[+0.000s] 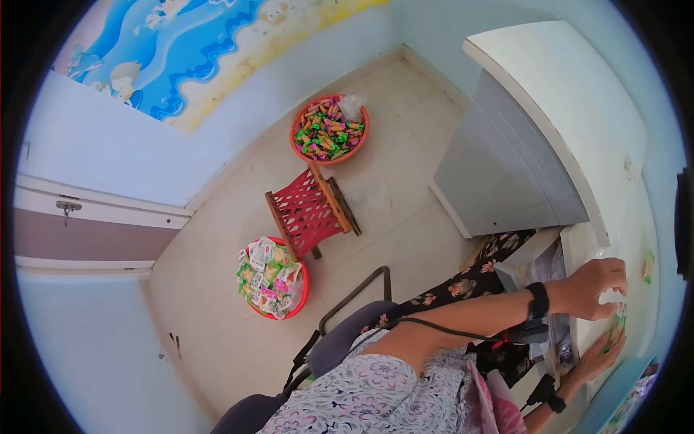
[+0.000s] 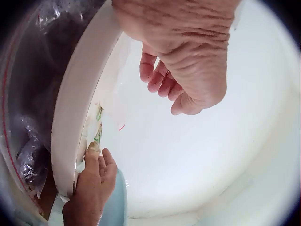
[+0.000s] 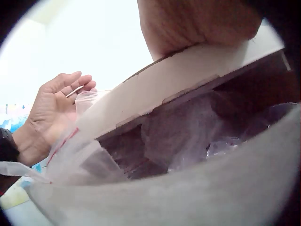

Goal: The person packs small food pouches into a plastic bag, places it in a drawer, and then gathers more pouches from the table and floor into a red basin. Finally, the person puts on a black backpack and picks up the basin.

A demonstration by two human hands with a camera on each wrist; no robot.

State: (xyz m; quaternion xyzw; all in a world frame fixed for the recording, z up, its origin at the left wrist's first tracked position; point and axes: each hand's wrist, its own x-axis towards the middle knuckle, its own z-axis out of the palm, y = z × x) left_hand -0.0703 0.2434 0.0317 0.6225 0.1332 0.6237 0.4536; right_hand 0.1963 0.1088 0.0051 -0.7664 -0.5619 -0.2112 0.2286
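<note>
Over the white desktop (image 1: 636,202), my left hand (image 1: 589,289) has its fingers curled and pinches a clear plastic bag (image 3: 87,100). A red line runs along the bag, which hangs over the desk's edge in the right wrist view. Close by, my right hand (image 1: 603,354) rests low at the desktop and holds a small green-and-clear packet (image 2: 98,135) at its fingertips. The left wrist view shows this hand (image 2: 96,176) beside the desk's rim. What the packet contains is too blurred to make out.
Another small packet (image 1: 648,266) lies farther back on the desktop. A light-blue basin (image 1: 622,390) stands beside my right hand. Below the desktop is an open drawer (image 3: 127,146) with clear plastic bags. Two red baskets (image 1: 306,289) of wrapped snacks and a red-webbed stool (image 1: 311,210) stand on the floor.
</note>
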